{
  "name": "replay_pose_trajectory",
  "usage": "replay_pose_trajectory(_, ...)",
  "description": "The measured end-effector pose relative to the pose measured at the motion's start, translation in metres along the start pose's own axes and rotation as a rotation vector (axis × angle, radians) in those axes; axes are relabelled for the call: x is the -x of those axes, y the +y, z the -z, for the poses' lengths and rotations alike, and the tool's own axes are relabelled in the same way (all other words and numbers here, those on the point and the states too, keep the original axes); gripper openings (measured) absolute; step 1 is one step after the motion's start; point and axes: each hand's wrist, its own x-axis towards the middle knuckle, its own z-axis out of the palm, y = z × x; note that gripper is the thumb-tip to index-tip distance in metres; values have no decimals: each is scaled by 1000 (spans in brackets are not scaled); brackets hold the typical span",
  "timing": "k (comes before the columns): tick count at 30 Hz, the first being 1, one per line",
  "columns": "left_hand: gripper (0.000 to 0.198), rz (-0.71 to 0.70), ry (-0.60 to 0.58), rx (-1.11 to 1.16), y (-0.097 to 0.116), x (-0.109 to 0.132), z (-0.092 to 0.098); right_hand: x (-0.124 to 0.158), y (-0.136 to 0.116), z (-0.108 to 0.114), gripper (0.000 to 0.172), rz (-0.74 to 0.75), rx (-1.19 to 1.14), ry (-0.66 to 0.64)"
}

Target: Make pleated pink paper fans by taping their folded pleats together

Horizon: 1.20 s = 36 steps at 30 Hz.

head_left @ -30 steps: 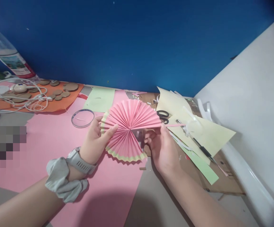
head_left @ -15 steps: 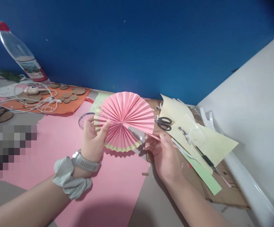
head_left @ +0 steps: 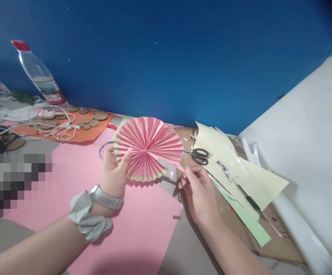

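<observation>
A pleated pink paper fan [head_left: 147,147] with a pale yellow edge is spread almost into a full circle above the table. My left hand [head_left: 114,172], with a grey watch and scrunchie on the wrist, grips its left side, thumb across the front. My right hand [head_left: 197,191] pinches the fan's loose end fold at the lower right, pulling it round toward the bottom. A small gap remains between the two ends of the fan.
A large pink sheet [head_left: 68,198] lies under my hands. Black scissors [head_left: 199,156], a craft knife [head_left: 240,189] and yellow and green papers lie to the right. A bottle [head_left: 38,74], white cable [head_left: 51,128] and cardboard discs on orange paper sit far left. A white wall rises on the right.
The fan has been lifted and opened from a half-spread shape to nearly a full circle. My right hand has swung its end fold downward and to the left.
</observation>
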Motion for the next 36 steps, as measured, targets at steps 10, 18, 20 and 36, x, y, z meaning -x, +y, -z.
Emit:
replay_pose_trajectory(10, 35, -13, 86, -59, -5, -5, 4, 2, 0, 0, 23, -50, 265, -77)
replay_pose_trajectory(18, 40, 17, 84, -53, -1, -3, 1, 2, 1, 1, 22, -9, 363, -135)
replay_pose_trajectory(20, 40, 38, 79, -43, 1, -3, 1, 2, 1, 0, 21, 8, 347, -171)
replay_pose_trajectory(36, 47, 382, -124, 356, 15, -5, -2, 12, -1, -5, 17, 74, 627, -436)
